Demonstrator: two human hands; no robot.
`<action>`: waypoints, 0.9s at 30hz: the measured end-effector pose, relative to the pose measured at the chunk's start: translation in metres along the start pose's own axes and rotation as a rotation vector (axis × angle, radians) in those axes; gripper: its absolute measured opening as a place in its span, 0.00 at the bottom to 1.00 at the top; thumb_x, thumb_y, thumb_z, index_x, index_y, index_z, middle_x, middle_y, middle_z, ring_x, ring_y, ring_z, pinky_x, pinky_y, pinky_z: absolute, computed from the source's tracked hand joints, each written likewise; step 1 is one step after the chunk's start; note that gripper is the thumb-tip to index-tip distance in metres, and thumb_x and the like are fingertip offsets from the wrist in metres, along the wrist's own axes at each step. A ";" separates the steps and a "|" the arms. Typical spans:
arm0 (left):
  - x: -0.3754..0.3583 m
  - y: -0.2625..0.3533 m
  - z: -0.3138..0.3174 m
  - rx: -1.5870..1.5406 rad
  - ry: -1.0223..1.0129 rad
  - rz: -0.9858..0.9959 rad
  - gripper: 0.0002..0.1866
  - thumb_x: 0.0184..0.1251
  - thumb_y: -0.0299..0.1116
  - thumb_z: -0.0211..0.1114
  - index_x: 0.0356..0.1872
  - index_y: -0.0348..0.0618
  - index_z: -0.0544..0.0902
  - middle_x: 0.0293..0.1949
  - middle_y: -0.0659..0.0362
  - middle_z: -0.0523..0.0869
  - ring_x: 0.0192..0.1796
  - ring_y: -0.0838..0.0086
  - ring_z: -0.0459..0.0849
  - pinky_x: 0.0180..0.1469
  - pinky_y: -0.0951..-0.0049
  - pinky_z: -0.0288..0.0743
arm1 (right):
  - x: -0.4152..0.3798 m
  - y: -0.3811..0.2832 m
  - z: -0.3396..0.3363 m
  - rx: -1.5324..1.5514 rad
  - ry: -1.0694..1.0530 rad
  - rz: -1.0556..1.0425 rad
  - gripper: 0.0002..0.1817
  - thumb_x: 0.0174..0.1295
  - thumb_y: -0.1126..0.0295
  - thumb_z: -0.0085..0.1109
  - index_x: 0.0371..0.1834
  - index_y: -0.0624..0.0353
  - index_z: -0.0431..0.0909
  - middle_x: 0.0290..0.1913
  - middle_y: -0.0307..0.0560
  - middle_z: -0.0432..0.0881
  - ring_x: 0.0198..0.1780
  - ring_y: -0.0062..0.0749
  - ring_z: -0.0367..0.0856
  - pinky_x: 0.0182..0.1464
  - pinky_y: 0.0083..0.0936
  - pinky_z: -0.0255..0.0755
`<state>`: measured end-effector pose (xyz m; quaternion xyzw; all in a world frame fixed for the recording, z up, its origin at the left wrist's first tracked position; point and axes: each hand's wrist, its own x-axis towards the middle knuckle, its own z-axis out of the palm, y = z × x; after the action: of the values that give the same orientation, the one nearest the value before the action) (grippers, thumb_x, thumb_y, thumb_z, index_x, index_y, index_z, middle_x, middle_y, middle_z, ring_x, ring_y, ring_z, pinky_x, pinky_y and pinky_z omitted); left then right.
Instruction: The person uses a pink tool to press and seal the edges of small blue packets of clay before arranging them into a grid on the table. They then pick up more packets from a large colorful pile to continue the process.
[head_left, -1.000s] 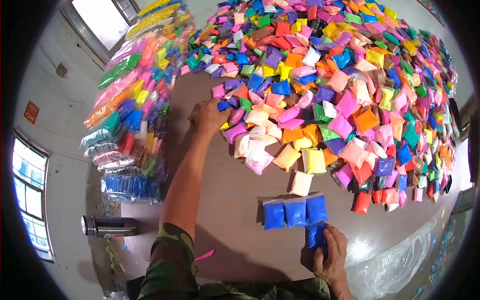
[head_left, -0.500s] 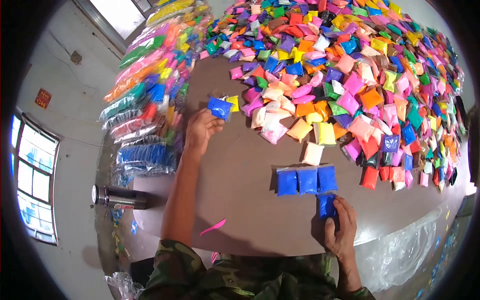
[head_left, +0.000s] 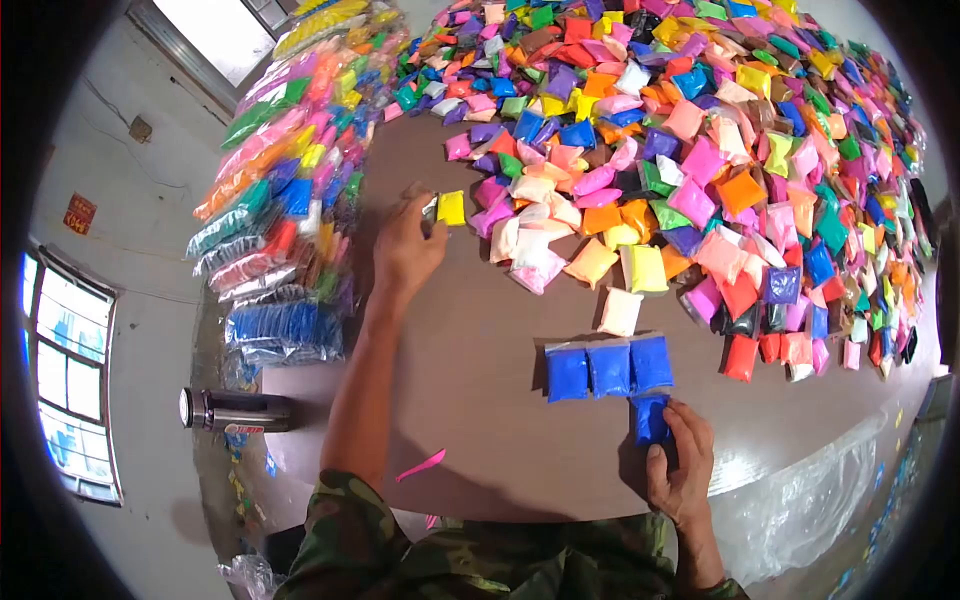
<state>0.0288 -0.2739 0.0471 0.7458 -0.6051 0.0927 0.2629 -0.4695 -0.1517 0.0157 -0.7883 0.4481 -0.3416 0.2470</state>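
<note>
Blue is showing in the small packet [head_left: 651,419] that the right hand [head_left: 678,472] is pinning flat near the near edge of the brown table [head_left: 480,400], its fingers closing over the packet's lower half. Just beyond it, three more blue packets [head_left: 608,367] are lying side by side in a tidy row, the held one sitting just under the row's right end.

The left hand [head_left: 406,248] is reaching toward the left edge of the table, its fingers pinching a yellow packet [head_left: 451,208] together with something dark that is too hidden behind the fingers to identify.

No brand or printing can be read on any packet. A red sign [head_left: 79,213] with small yellow marks is hanging on the grey wall to the left, but its writing is too small to make out.

A big heap of coloured packets [head_left: 700,150] is covering the far and right parts of the table, its nearest members lying just beyond the blue row, a cream packet [head_left: 621,312] closest. Bundled strips of packets [head_left: 285,200] are piling along the left edge. A dark metal flask [head_left: 235,410] is lying on its side off the table's near left corner, and a pink plastic tool [head_left: 421,465] is resting by the near edge. Clear plastic sheeting [head_left: 800,510] is hanging off the near right corner.
</note>
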 end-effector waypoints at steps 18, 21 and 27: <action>0.070 0.022 0.078 0.080 -0.005 0.152 0.20 0.58 0.44 0.79 0.47 0.44 0.96 0.58 0.52 0.92 0.63 0.52 0.88 0.72 0.43 0.72 | 0.002 0.001 0.001 0.011 -0.002 0.019 0.25 0.61 0.69 0.69 0.62 0.68 0.85 0.66 0.63 0.85 0.61 0.60 0.84 0.68 0.52 0.73; 0.093 0.030 0.067 0.073 -0.367 0.066 0.23 0.59 0.51 0.80 0.46 0.43 0.95 0.54 0.50 0.94 0.62 0.46 0.87 0.68 0.47 0.78 | 0.001 0.000 0.001 0.005 0.009 0.015 0.25 0.61 0.70 0.69 0.62 0.68 0.85 0.66 0.63 0.85 0.60 0.60 0.84 0.67 0.52 0.74; 0.063 0.042 0.046 0.107 -0.300 0.060 0.24 0.57 0.54 0.76 0.41 0.41 0.95 0.49 0.47 0.95 0.63 0.52 0.89 0.72 0.44 0.71 | 0.003 -0.002 -0.001 -0.006 -0.002 0.024 0.25 0.61 0.70 0.70 0.62 0.68 0.85 0.66 0.63 0.85 0.60 0.60 0.84 0.67 0.50 0.74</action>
<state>-0.0037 -0.3560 0.0489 0.7458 -0.6537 0.0202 0.1269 -0.4679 -0.1535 0.0191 -0.7841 0.4584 -0.3363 0.2491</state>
